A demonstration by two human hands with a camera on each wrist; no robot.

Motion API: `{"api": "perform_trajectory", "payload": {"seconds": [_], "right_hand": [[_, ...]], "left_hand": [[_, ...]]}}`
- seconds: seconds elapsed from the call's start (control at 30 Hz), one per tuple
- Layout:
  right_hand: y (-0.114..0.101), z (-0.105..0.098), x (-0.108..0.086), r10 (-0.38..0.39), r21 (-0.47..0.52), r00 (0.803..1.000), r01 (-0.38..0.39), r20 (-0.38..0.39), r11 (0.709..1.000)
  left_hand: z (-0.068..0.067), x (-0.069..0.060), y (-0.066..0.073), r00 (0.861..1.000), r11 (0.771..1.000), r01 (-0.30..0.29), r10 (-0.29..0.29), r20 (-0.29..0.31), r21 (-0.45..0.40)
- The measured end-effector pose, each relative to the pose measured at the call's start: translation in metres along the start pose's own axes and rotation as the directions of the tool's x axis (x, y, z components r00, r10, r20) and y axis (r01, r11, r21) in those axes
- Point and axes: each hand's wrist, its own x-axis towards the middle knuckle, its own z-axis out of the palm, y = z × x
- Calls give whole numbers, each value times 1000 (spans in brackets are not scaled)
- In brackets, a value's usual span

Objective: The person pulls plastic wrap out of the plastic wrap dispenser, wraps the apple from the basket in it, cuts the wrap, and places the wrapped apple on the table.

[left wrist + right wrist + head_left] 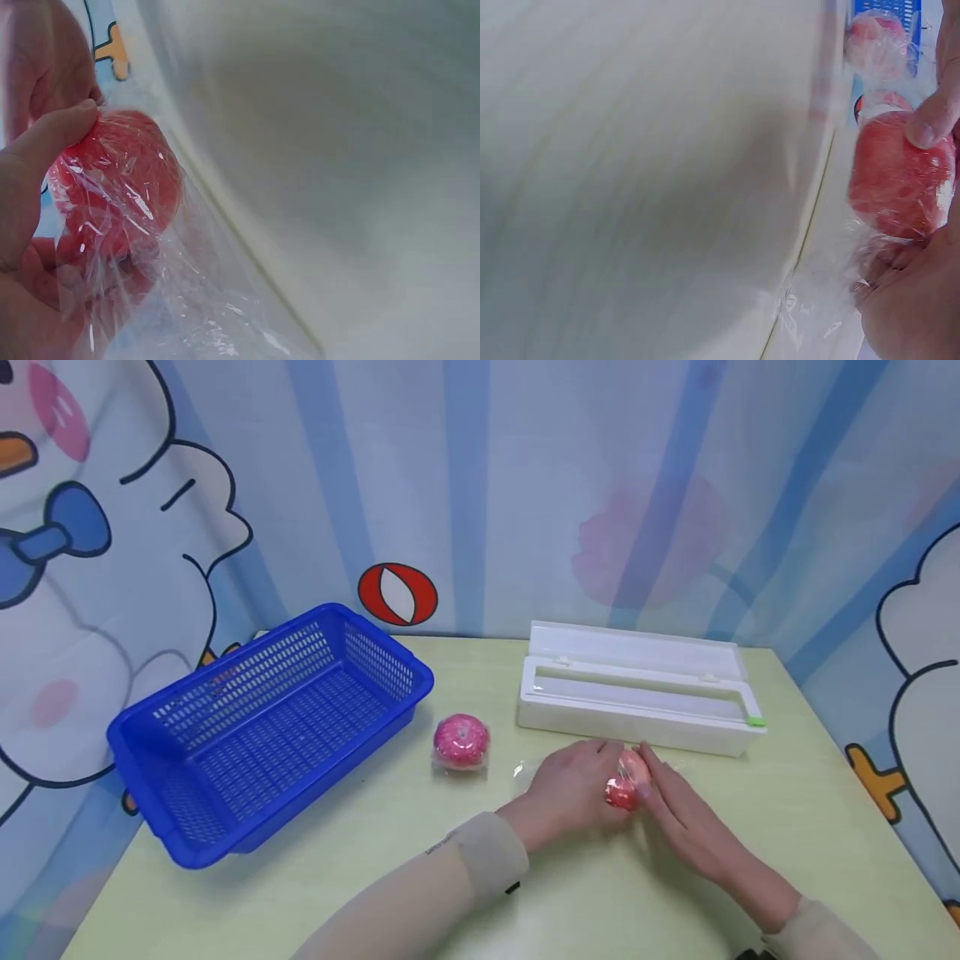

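A red, round, apple-like fruit (127, 180) in clear cling film (210, 300) sits between both hands. My left hand (573, 787) holds it from the left, thumb on top and fingers below in the left wrist view. From the right, my right hand (688, 818) holds the fruit's other side, its fingers long beside it in the head view. Loose film trails from the fruit (900, 176) in the right wrist view. A second round, pinkish-red fruit (461, 741), wrapped in film, rests on the table left of my hands.
Behind my hands stands a white cling film dispenser (637, 714), its lid raised and a green piece (756, 722) at its right end. A blue plastic basket (258, 839) lies at the left of the pale table (390, 860). A cartoon-printed curtain (517, 502) hangs behind.
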Motion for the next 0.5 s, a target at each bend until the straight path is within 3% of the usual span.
{"api": "perform_trajectory", "payload": {"seconds": [0.27,0.5], "right_hand": [[-20,13,9,24,163,997,-12,-70,987],[-36,27,11,50,344,990,-2,-130,939]], "left_hand": [[-33,-14,-13,999,998,-30,29,-34,-50],[-54,-24,-19,995,996,-75,72,-67,-52]]}}
